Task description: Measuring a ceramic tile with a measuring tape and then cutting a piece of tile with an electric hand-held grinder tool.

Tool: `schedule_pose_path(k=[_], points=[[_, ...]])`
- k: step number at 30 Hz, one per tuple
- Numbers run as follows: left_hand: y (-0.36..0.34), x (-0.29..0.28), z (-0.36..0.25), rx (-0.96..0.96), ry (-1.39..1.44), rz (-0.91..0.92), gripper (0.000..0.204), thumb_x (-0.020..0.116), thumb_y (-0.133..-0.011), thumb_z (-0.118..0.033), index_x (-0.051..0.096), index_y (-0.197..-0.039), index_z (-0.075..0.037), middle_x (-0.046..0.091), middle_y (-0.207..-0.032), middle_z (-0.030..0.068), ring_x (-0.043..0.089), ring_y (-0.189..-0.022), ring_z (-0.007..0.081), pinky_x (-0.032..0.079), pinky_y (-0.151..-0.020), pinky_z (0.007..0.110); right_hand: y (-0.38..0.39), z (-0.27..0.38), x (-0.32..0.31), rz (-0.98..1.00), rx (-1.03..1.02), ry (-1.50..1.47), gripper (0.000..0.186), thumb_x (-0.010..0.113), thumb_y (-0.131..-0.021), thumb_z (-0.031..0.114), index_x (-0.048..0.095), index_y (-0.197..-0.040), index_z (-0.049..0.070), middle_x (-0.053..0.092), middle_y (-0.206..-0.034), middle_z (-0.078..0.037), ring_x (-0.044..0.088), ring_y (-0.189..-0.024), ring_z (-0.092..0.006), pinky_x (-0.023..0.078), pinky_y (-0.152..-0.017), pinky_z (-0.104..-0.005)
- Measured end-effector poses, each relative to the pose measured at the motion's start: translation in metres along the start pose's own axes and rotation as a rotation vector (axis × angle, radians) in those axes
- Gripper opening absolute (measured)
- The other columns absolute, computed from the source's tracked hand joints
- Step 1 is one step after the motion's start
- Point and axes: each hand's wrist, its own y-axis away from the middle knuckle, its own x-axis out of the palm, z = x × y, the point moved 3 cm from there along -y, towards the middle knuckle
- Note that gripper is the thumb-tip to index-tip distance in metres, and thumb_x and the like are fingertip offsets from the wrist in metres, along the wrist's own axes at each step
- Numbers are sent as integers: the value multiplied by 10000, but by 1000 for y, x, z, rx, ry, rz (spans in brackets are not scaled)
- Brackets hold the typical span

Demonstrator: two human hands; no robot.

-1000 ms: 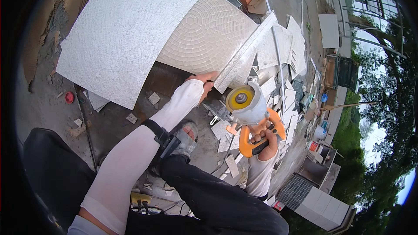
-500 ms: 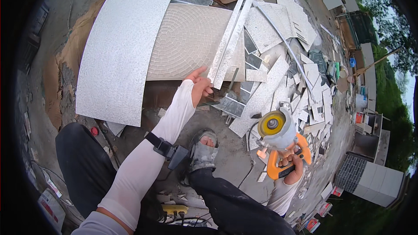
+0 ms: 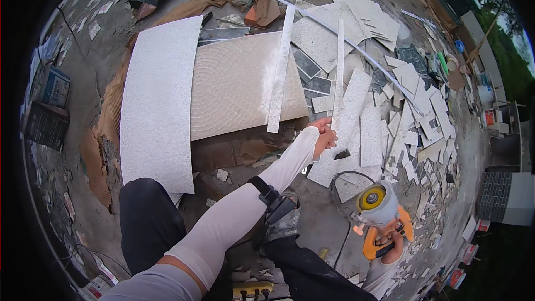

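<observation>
My left hand (image 3: 325,138) pinches the near end of a narrow speckled white tile strip (image 3: 339,67), which points away from me over the scrap pile. Down at the right, my right hand (image 3: 394,245) is wrapped round the orange handle of a handheld circular cutter (image 3: 385,214). Its yellow disc (image 3: 371,197) faces up and left, clear of any tile. A second strip (image 3: 281,72) lies across the beige tile (image 3: 239,86) with its circular paving pattern, beside a patch of white dust. The large speckled white slab (image 3: 159,111) overlaps that tile's left side.
Broken tile pieces (image 3: 395,134) spread over the ground at the right, with a long pale metal bar (image 3: 356,50) across them. A black cable (image 3: 341,245) runs by the cutter. A yellow power strip (image 3: 251,289) lies near my feet. Torn cardboard (image 3: 97,167) sits at the left.
My left hand has moved right with one strip, parting it from the other, which stays on the patterned tile. My view has shifted, and the cutter remains in my right hand.
</observation>
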Motion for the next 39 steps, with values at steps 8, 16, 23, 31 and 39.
schedule_pose_path(k=[8,16,23,31,39], points=[[1,8,3,-50,-730,90,622,616,-935,-206,363,-1477,-35,671,-987,169,686,-807,274,544,-685,362,-5,-5,-5,27,20,-11,265,554,-928,157,563,-1174,60,540,-754,-2,571,-600,-125,493,-545,-283],[-14,-92,-180,381,-1700,121,316,640,-861,-74,612,-1173,-116,646,-1089,145,627,-1097,303,507,-927,440,-8,0,26,121,23,12,336,540,-938,170,493,-1235,20,525,-752,-33,548,-593,-141,481,-542,-289],[-36,-111,-141,1172,-2182,689,180,673,-771,-108,589,-928,-138,596,-1032,61,603,-1079,254,496,-914,387,3,-9,47,166,92,32,298,548,-924,161,524,-1201,54,521,-705,-1,535,-563,-118,454,-515,-267],[-23,-97,-175,921,-2406,805,171,668,-778,-121,520,-861,-100,552,-884,53,639,-898,224,528,-827,353,3,-18,53,191,85,100,282,564,-898,144,532,-1164,54,565,-684,-31,560,-558,-132,484,-533,-267],[81,-32,-328,1409,-2203,103,255,715,-733,-112,546,-919,-65,637,-891,75,640,-846,257,510,-797,373,15,7,87,292,14,38,248,563,-816,2,580,-1063,16,653,-983,-128,686,-888,-250,586,-814,-396]])
